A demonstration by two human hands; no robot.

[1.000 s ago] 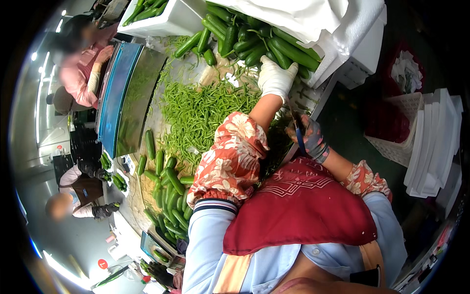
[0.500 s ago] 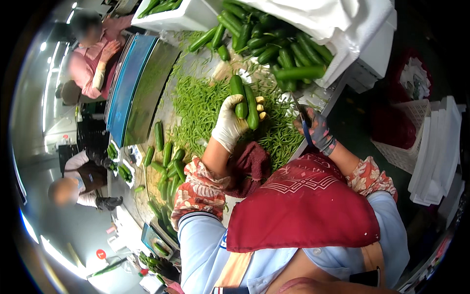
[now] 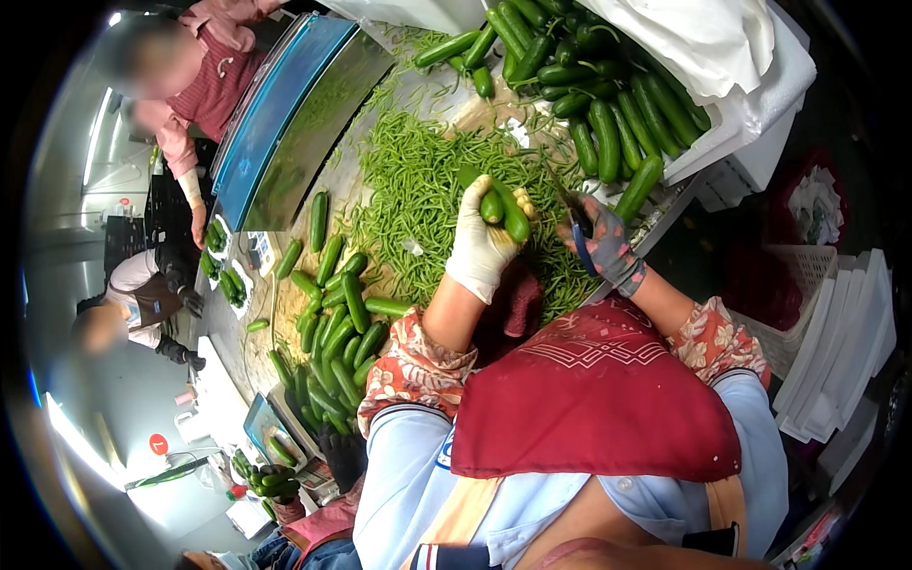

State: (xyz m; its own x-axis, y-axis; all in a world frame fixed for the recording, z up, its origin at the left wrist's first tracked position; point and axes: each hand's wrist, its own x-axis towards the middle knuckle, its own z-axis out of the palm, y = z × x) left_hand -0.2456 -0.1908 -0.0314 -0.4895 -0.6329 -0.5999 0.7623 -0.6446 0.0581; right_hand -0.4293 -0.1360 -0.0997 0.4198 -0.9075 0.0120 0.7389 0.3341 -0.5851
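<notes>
My left hand (image 3: 480, 242), in a white glove with yellowed fingertips, is closed around two smooth green cucumbers (image 3: 516, 220). One of them points its rounded end toward me. To its right, my right hand (image 3: 613, 249), in a grey and pink glove, grips scissors with blue handles (image 3: 580, 249). Their dark blades point away from me, beside the cucumbers and apart from them. Under both hands spreads a thick heap of thin green stem-like pieces (image 3: 408, 180). A single cucumber (image 3: 638, 188) lies just beyond my right hand, by the white foam box (image 3: 731, 123).
Many cucumbers (image 3: 655, 114) spill from the foam box at the far right. Another pile of cucumbers (image 3: 332, 347) covers the table on my left. A blue-edged panel (image 3: 285, 104) stands at the far left. Co-workers are beyond it and along the left side. White crates (image 3: 836, 342) stand at right.
A blurred cucumber in midair by the foam box is no longer there. My left hand has tilted its cucumbers. The view has shifted, and a co-worker's arm at far left has reached down.
</notes>
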